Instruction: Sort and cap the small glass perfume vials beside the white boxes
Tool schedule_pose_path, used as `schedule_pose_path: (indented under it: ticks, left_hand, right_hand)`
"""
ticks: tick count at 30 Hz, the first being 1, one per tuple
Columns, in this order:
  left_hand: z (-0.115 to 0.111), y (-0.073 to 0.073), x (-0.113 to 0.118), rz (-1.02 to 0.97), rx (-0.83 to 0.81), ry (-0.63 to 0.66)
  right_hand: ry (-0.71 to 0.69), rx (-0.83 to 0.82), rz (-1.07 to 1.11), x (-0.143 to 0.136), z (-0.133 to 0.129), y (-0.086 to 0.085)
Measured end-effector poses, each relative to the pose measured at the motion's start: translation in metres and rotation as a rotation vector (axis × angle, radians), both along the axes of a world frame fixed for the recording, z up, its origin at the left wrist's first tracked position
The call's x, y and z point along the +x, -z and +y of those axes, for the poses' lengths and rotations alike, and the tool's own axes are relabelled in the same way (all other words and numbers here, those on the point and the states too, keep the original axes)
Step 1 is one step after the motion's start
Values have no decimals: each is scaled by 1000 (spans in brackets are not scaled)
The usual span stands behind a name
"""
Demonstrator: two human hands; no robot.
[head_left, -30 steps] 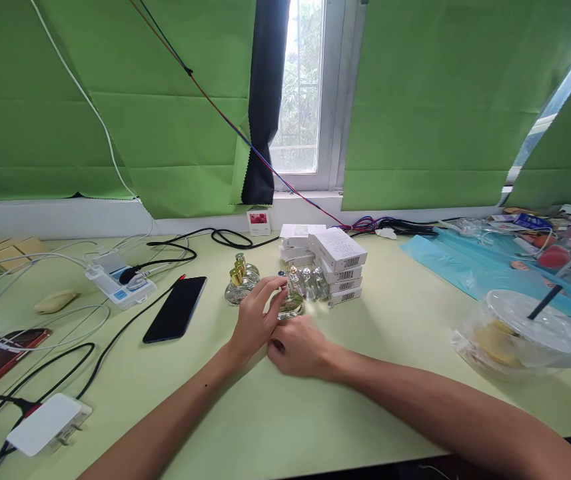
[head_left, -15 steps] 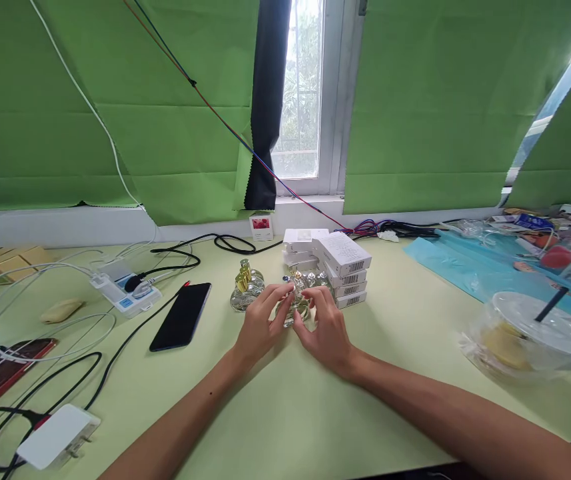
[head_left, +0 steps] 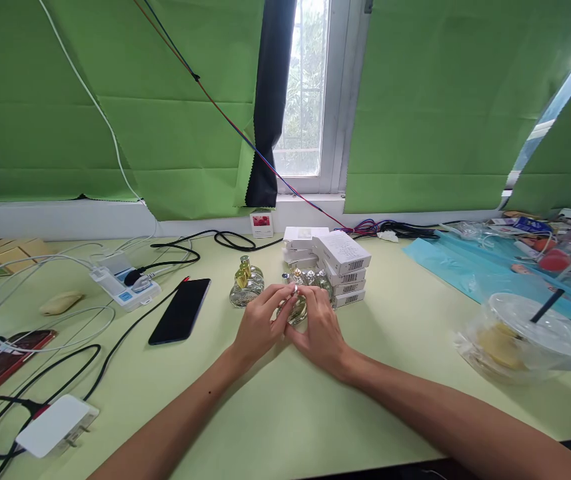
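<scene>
A small glass bottle (head_left: 298, 311) stands on the table between my hands, partly covered by fingers. My left hand (head_left: 264, 320) has its thumb and fingers closed round the bottle's top from the left. From the right, my right hand (head_left: 319, 328) wraps the same bottle, fingertips meeting the left ones at the silvery top. More glass bottles (head_left: 322, 280) stand just behind, beside a stack of white boxes (head_left: 349, 267). To the left are glass bottles with gold tops (head_left: 247, 287).
A black phone (head_left: 181, 312) lies left of the hands, near a power strip (head_left: 128, 287) and cables. At right sit a lidded plastic cup (head_left: 530, 333) and a blue plastic sheet (head_left: 445, 267). Gold boxes (head_left: 5, 257) lie far left.
My right hand has closed in on the bottle, its fingers now meeting my left fingertips at the top. The view has shifted slightly.
</scene>
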State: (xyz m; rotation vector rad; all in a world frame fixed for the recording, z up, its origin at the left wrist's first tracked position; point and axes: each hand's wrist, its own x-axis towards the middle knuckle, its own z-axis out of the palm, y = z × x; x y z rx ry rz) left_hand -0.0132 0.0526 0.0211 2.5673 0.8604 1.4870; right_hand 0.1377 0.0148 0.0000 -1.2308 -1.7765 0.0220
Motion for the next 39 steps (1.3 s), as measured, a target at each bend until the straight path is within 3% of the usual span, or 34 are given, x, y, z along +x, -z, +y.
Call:
schedule_pose_path:
  ticks: [12, 22, 29, 39]
  left_hand:
    - [-3, -3, 5, 2, 5, -27]
    - [1, 6, 0, -59, -112, -32]
    - [-1, 0, 2, 8, -70, 19]
    - [-1, -2, 2, -3, -66, -19]
  right_hand:
    - [-12, -56, -8, -5, -4, 1]
    - [-70, -18, 50, -3, 0, 5]
    - [-105, -27, 88, -3, 2, 8]
    - [-144, 2, 104, -3, 2, 8]
